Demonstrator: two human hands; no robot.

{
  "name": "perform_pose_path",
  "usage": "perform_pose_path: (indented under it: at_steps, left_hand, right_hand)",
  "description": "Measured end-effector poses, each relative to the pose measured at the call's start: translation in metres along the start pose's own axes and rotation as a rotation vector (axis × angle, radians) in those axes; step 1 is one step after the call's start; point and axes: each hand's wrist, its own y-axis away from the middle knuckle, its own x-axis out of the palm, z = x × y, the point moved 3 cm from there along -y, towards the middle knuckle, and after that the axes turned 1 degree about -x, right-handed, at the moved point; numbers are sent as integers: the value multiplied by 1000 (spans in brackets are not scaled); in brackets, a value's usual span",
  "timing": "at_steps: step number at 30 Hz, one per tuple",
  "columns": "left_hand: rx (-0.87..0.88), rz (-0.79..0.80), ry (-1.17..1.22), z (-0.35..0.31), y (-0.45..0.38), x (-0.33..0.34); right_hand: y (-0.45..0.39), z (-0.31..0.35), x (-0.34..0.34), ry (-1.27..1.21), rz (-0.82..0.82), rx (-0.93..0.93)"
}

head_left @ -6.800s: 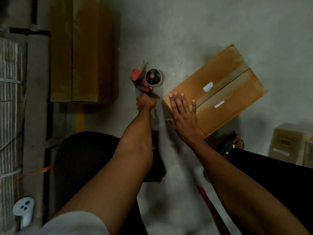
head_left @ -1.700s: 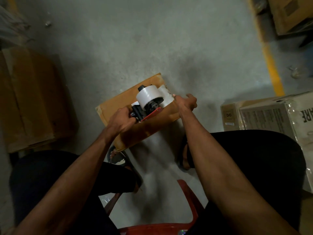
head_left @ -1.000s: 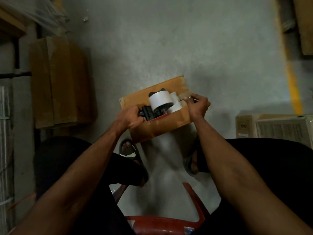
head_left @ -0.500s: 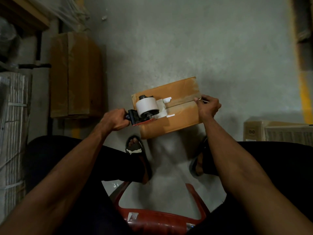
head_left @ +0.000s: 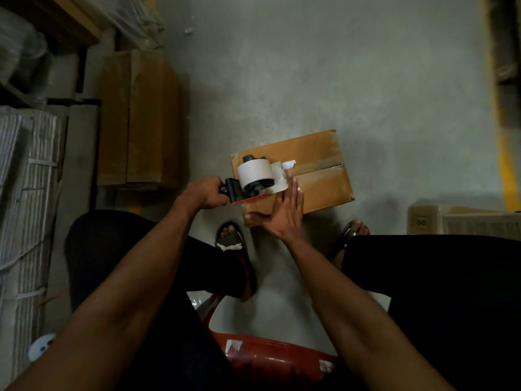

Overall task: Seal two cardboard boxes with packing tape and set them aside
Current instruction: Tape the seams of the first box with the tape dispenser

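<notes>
Between the two hands sits the work: left hand (head_left: 204,193) is fisted tight round the handle of the tape dispenser (head_left: 253,179), white roll up top, red base at the box's left end. Right hand (head_left: 284,214) is spread flat and wide, palm down, fingers together, pressing the box top just right of the dispenser, holding nothing. Under both is the cardboard box (head_left: 318,176) on the concrete floor (head_left: 310,80), btwn the person's sandalled feet, w/ a glossy tape strip (head_left: 315,165) running along the centre seam out to the far-right edge; looks laid most of the way, cut at the left end prob not done yet. Box reads stiff, small, likely light, so it could skid under the pull of the dispenser; flat palm as brace makes sense. To move it aside, grab by opposite side walls w/ both hands, not the flaps. Tape is sticky and thin, may fold on itself if slack. Further left of the left hand, a tall brown carton (head_left: 138,117); further right of the right hand, another box (head_left: 425,221), seal state can't tell.
</notes>
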Motion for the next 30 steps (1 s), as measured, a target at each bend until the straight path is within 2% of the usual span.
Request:
perform_pose_path:
  at_steps: [6,10,13,19,24,30]
  left_hand:
    - [62,64,83,-2,4,-4]
    - [73,84,256,-19,-2,8]
    - [131,19,273,-47,-8,17]
    - [175,-5,301,-84,-14,19]
    - [86,2,298,-60,-10,31]
    - [-15,68,324,3,-3,51]
  right_hand:
    - [2,22,18,-71,-16,81]
    - [-5,1,2,-53,-44,118]
    - [-16,-29,-15,-38,-68,129]
    - [-37,-67,-31,-44,20,129]
    - [-35,-64,-33,-107,14,102]
    - [-38,-65,-30,-20,125,106]
